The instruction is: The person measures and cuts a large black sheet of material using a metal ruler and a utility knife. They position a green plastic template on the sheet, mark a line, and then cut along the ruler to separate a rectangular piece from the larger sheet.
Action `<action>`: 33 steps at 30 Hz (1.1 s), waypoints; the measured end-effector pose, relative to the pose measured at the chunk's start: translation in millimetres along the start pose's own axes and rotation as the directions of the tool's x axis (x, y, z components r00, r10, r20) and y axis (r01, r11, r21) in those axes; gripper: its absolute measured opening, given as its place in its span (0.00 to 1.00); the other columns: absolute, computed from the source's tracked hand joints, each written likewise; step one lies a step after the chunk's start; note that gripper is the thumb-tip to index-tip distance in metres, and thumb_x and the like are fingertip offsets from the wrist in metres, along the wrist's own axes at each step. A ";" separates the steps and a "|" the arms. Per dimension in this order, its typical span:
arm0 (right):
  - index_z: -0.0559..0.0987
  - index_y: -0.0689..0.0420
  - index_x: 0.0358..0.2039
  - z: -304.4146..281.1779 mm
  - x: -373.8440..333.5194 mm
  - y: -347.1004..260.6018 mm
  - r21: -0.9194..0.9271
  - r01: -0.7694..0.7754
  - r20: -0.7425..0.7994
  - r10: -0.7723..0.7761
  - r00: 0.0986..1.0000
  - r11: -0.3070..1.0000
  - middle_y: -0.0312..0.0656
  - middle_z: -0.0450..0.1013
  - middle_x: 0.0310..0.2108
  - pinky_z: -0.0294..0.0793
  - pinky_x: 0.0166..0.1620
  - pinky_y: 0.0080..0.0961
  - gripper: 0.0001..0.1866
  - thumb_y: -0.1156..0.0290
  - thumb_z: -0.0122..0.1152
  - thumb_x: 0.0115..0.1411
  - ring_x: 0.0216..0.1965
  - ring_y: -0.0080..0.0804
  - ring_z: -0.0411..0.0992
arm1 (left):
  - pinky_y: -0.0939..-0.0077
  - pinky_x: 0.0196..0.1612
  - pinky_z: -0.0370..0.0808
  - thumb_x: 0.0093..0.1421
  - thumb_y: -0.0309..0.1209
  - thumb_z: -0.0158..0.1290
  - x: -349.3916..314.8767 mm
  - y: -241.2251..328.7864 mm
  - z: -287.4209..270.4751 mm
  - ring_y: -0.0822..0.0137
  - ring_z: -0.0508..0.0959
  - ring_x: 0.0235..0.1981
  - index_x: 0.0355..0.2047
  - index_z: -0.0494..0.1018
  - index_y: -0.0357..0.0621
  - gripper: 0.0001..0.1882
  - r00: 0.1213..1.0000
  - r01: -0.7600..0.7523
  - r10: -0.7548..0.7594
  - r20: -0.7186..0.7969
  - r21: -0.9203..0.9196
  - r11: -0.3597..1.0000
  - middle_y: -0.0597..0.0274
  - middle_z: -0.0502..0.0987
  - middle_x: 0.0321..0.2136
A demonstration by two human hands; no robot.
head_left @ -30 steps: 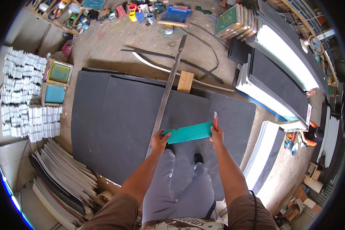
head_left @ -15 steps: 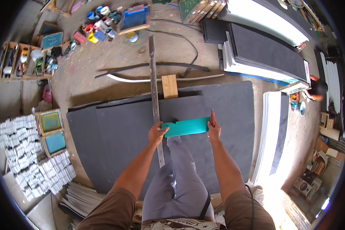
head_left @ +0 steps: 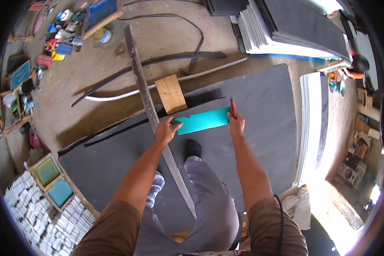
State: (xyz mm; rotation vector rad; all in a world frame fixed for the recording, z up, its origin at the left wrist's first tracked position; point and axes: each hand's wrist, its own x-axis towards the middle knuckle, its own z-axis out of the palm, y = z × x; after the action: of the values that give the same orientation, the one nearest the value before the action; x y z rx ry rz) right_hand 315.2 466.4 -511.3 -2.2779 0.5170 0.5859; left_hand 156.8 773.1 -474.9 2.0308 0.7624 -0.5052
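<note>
Seemed a holding step: left hand [head_left: 164, 132] pinched the green strip [head_left: 204, 121], right hand [head_left: 237, 125] that plus a cutter [head_left: 233, 108], next move probably needing steadiness.

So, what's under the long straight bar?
The bar crosses over black sheets, a dark strip, a white strip and floor; the parts directly beneath it are hidden.

Strip [head_left: 204, 121] above sheets [head_left: 260, 145], bar [head_left: 143, 83] across them, block [head_left: 171, 94] at far edge

The concrete floor [head_left: 166, 37] bears broad dark-grey sheets [head_left: 271, 117] centrally, a curved black strip [head_left: 166, 59] beyond, small containers [head_left: 64, 49] far left, white bundles [head_left: 25, 205] near left.
</note>
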 end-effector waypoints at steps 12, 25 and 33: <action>0.86 0.58 0.42 75.8 85.6 59.8 -0.125 0.118 -0.152 -0.136 0.979 0.985 0.44 0.78 0.35 0.73 0.45 0.40 0.20 0.53 0.72 0.61 0.39 0.43 0.77 | 0.60 0.32 0.76 0.59 0.58 0.65 109.1 -72.0 72.5 0.56 0.82 0.28 0.51 0.83 0.44 0.32 0.987 -0.160 0.160 0.011 0.033 0.987 0.54 0.81 0.25; 0.87 0.54 0.42 87.7 94.8 64.8 -0.037 0.206 -0.225 -0.209 0.952 0.978 0.43 0.77 0.37 0.74 0.46 0.43 0.20 0.52 0.73 0.60 0.41 0.46 0.77 | 0.63 0.35 0.76 0.57 0.62 0.64 105.4 -83.2 84.0 0.59 0.82 0.31 0.49 0.85 0.47 0.33 0.940 -0.292 0.314 -0.136 0.162 0.943 0.57 0.82 0.30; 0.87 0.52 0.43 88.2 96.6 58.1 -0.093 0.205 -0.205 -0.220 0.954 0.974 0.42 0.77 0.39 0.75 0.46 0.44 0.18 0.53 0.73 0.60 0.42 0.47 0.77 | 0.62 0.33 0.76 0.56 0.64 0.64 107.7 -83.5 81.4 0.58 0.82 0.30 0.46 0.87 0.53 0.31 0.946 -0.289 0.309 -0.093 0.181 0.940 0.60 0.79 0.28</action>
State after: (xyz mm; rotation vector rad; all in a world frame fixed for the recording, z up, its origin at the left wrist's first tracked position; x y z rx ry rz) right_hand 341.3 473.3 -651.8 -2.4396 0.3501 0.2572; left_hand 173.2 774.1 -632.9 2.2985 0.4778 -0.2791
